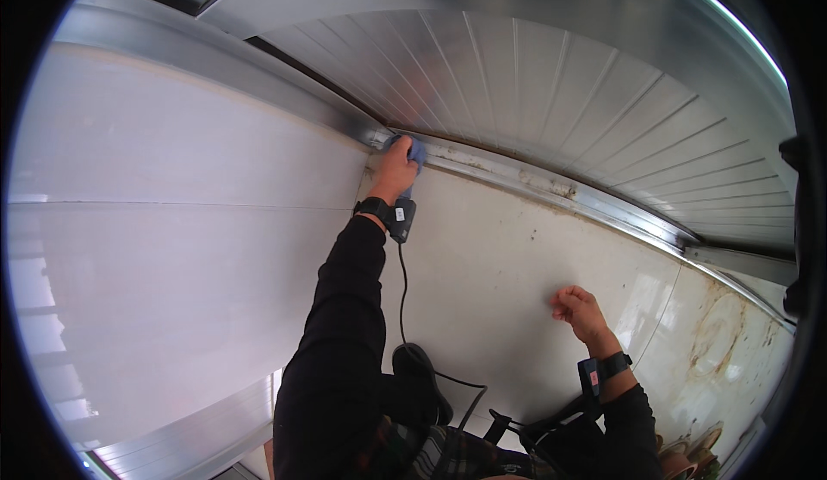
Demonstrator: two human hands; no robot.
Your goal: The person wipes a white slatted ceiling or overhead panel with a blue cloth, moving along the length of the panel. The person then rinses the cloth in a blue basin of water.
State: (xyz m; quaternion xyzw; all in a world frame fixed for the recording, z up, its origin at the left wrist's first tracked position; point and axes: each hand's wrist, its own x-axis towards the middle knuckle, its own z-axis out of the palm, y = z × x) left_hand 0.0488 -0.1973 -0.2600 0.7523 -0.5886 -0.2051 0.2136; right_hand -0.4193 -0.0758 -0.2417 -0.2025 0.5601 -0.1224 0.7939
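My left hand point(394, 171) grips a blue cloth point(417, 151), pressed into the corner where the metal sill track point(494, 168) meets the white tiled wall point(194, 157). Part of the cloth is hidden under my fingers. Brown dirt marks the track to the right of the cloth. Above the pale tile floor point(478, 267), my right hand point(578, 312) hangs with its fingers curled in and no object visible in them. Each wrist wears a black strap with a small box; a cable runs down from the left one.
A ribbed metal door panel point(517, 86) rises beyond the track. Brown stains point(717, 331) spread over the floor at right. Terracotta pots point(688, 457) stand at the lower right. A black shoe point(417, 376) is on the floor below my arms, with the black cable point(403, 299) crossing it.
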